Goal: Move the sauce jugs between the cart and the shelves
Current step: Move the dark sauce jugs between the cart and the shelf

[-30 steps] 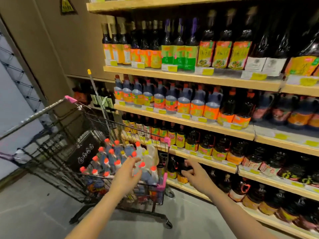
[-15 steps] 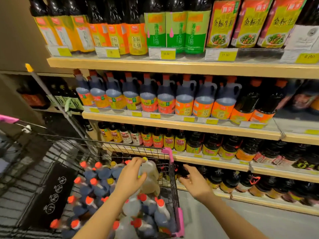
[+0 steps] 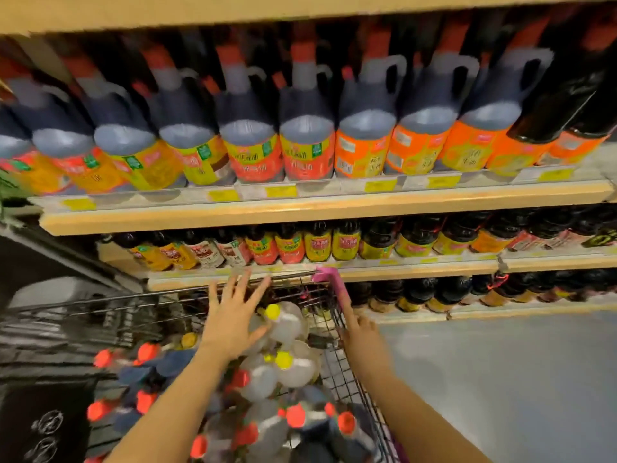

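Left hand, fingers spread & gripping nothing, hovers just above pale translucent yellow-capped plastic jug lying tilted in wire cart's far-right corner; right hand, nearer, rests on rim, grip unclear.

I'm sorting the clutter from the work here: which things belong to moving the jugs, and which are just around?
Part of the job:
- left hand, fingers spread over a clear yellow-capped jug
- right hand at the cart rim
- red-capped jugs in the cart
- handled jugs on the shelf

Just around:
- small bottles on the lower shelf
- yellow price tags
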A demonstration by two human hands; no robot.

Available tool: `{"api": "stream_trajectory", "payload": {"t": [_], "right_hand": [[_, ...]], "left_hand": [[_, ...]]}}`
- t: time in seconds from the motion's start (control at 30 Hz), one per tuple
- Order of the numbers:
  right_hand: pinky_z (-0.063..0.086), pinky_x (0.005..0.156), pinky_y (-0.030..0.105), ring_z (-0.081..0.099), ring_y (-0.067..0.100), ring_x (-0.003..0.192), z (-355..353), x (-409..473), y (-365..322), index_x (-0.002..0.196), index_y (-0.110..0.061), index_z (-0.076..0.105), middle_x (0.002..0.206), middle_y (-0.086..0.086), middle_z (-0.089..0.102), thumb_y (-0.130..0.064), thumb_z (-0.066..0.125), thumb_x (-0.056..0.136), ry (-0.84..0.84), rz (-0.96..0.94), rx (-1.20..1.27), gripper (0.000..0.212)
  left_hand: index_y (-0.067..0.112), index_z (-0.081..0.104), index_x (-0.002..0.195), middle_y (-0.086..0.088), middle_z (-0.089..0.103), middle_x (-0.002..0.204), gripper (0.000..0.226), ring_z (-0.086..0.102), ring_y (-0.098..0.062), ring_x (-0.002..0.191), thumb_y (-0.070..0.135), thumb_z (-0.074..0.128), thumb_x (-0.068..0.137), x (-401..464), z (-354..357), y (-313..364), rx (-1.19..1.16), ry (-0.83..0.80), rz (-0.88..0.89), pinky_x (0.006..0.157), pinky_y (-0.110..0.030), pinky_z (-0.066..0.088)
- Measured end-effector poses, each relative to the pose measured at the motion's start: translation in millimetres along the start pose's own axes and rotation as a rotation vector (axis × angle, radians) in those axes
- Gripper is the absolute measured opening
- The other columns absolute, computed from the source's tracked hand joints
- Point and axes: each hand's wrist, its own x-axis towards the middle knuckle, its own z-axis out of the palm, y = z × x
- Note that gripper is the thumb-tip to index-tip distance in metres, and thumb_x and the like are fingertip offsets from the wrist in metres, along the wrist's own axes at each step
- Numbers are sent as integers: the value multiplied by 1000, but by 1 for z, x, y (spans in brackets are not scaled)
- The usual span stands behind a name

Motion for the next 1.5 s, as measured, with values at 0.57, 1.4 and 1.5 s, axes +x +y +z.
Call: {"api": "stream_trajectory", "payload": {"t": [0.57, 1.4, 1.5], "right_hand": [[35, 51, 32, 43, 22, 57, -27, -21, 45, 130, -37, -38, 78, 7, 59, 4, 44, 78, -42, 54, -67, 106], [48, 64, 36, 61, 27, 89, -100, -84, 283, 144, -35, -19, 105, 9, 60, -45, 32, 98, -23, 110, 31, 70], [46, 62, 34, 61, 26, 91, -109, -80, 311, 138, -43, -26, 107, 9, 58, -55, 32, 93, -3, 122, 33, 74]], "left_hand": [[21, 39, 144, -23, 49, 135, 88, 46, -44, 123, 73, 30, 74, 1, -20, 55, -17, 16, 30, 102, -67, 26], [37, -21, 141, -2, -27, 153, 101, -21, -27, 143, 81, 42, 74, 34, -33, 298, -55, -23, 134, 110, -52, -18], [37, -12, 144, -1, -22, 155, 103, -19, -28, 143, 81, 45, 71, 45, -32, 321, -99, -7, 156, 107, -50, -22]]}}
